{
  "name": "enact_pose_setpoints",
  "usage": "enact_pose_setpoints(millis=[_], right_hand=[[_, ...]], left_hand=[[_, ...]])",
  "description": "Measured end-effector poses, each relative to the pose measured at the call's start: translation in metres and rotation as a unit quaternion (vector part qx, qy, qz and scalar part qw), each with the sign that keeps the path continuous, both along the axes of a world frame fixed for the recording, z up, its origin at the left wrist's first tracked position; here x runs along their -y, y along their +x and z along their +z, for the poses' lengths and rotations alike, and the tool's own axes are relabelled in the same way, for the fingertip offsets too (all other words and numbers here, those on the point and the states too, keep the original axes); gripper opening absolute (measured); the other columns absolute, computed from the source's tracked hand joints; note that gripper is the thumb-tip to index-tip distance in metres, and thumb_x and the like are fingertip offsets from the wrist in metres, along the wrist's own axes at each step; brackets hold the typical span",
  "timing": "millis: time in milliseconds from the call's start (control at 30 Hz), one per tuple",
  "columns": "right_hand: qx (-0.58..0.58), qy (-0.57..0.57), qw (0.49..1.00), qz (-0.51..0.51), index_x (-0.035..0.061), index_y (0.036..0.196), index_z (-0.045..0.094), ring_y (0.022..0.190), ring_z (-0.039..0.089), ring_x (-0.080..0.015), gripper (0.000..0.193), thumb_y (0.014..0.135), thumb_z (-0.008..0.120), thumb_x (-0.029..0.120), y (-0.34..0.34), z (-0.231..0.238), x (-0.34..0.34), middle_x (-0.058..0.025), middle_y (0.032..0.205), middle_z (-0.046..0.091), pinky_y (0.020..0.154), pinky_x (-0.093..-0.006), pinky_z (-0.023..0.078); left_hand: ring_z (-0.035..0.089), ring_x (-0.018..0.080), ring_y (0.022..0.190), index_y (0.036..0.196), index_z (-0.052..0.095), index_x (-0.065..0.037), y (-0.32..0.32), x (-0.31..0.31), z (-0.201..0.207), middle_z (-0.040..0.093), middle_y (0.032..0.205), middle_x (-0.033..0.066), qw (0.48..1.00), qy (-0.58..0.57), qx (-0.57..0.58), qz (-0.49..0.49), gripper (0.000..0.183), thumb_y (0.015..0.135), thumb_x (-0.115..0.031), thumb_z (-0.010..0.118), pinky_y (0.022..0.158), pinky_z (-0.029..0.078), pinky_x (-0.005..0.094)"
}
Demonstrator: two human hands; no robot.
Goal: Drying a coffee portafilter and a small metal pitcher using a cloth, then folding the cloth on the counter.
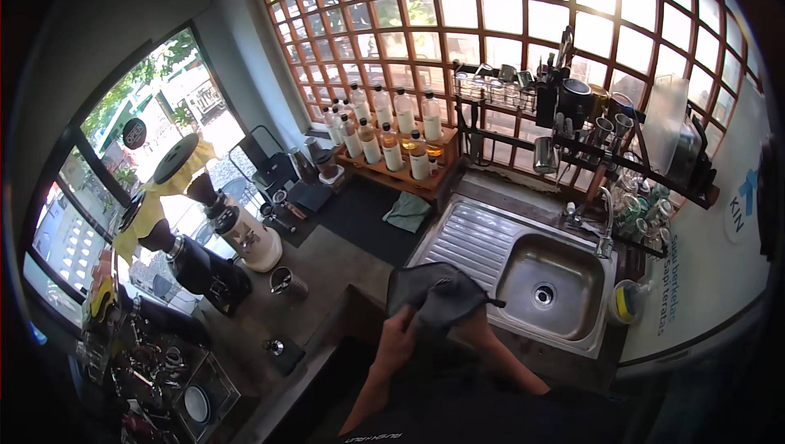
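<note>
A dark grey cloth (446, 293) is held up in front of me, before the near edge of the sink counter. My left hand (398, 334) is closed on its left side, thumb and fingers pinching the fabric. My right hand (470, 331) is at the cloth's lower right, its fingers mostly hidden under the folds. From the cloth's right side a short dark tip sticks out; I cannot tell what it belongs to.
Right of the cloth is a steel sink (546, 297) with a tap (605, 235). Bottles fill a wooden rack (392, 168) behind a green cloth (407, 212). Coffee grinders (249, 235) and a metal cup (288, 282) stand left. A loaded shelf (630, 168) overhangs the sink.
</note>
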State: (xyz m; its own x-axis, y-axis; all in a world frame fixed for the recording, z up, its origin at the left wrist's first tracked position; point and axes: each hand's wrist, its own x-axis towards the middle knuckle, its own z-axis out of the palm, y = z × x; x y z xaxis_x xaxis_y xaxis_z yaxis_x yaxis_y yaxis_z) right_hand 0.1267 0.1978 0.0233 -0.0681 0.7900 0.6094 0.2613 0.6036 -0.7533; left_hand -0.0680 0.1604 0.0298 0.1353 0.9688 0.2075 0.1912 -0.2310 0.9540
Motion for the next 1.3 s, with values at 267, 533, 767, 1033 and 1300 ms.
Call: enact_pose_setpoints(millis=[267,533,767,1033,1300], right_hand=[[-0.373,-0.177,0.887,0.207,0.0055,0.113,0.071,0.097,0.070,-0.0148,0.018,0.099,0.079,0.014,-0.048,0.005,0.055,-0.0048,0.111,0.073,0.083,-0.0324,0.059],[0.290,-0.140,0.923,-0.210,0.0107,0.092,0.076,0.089,0.075,-0.0308,0.017,0.082,0.084,0.022,-0.099,-0.033,0.123,-0.0120,0.092,0.075,0.074,-0.0404,0.058],[-0.275,-0.129,0.923,0.237,0.0061,0.110,0.073,0.099,0.070,-0.0181,0.016,0.095,0.078,0.012,-0.130,0.010,0.211,-0.0061,0.108,0.073,0.085,-0.0340,0.058],[-0.012,-0.165,0.986,0.013,0.0034,0.115,0.072,0.103,0.072,-0.0188,0.016,0.099,0.069,0.002,-0.142,-0.007,0.285,-0.0069,0.110,0.074,0.091,-0.0340,0.059],[-0.140,-0.329,0.932,0.065,0.0077,0.125,0.067,0.101,0.072,-0.0125,0.027,0.101,0.075,0.015,-0.140,-0.040,0.277,-0.0026,0.116,0.072,0.089,-0.0322,0.060]], left_hand=[[0.055,0.0072,0.086,0.107,0.060,-0.009,-0.030,0.086,-0.029,0.056,0.092,-0.0024,0.951,-0.245,0.126,-0.138,0.026,0.119,-0.031,0.051,0.076,0.051,0.0350],[0.050,0.0155,0.077,0.109,0.059,-0.013,-0.070,0.163,-0.025,0.050,0.091,0.0002,0.718,-0.393,0.491,-0.298,0.028,0.106,-0.039,0.067,0.075,0.044,0.0360],[0.048,0.0082,0.070,0.109,0.062,-0.013,-0.091,0.233,-0.040,0.056,0.088,-0.0023,0.885,-0.415,0.158,-0.144,0.018,0.114,-0.029,0.055,0.066,0.039,0.0273],[0.039,0.0062,0.059,0.100,0.060,-0.016,-0.118,0.274,-0.045,0.047,0.073,-0.0085,0.811,-0.517,0.199,-0.185,0.030,0.115,-0.039,0.049,0.053,0.026,0.0253],[0.041,0.0105,0.059,0.087,0.049,-0.014,-0.130,0.282,-0.035,0.045,0.070,-0.0031,0.844,-0.449,0.182,-0.228,0.038,0.117,-0.038,0.045,0.056,0.030,0.0297]])
